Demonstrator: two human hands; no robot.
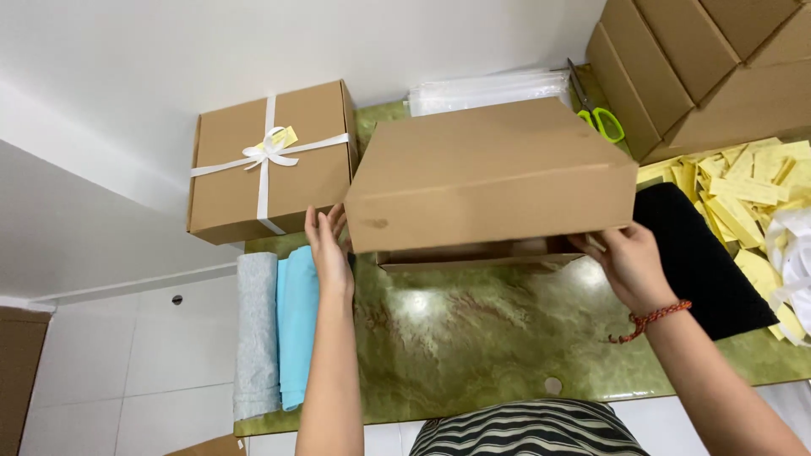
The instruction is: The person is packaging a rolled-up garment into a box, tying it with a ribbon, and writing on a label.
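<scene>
A plain brown cardboard box sits in the middle of the green marble table, its lid partly lowered over the base. My left hand rests flat against the box's left front corner, fingers apart. At the right front corner my right hand, with a red cord bracelet on the wrist, grips the edge of the lid. To the left stands a shut brown box tied with white ribbon and a small yellow tag.
Folded grey cloth and light blue cloth lie at the table's left edge. Black fabric, several yellow paper tags, green-handled scissors, clear plastic bags and stacked cardboard boxes fill the right and back.
</scene>
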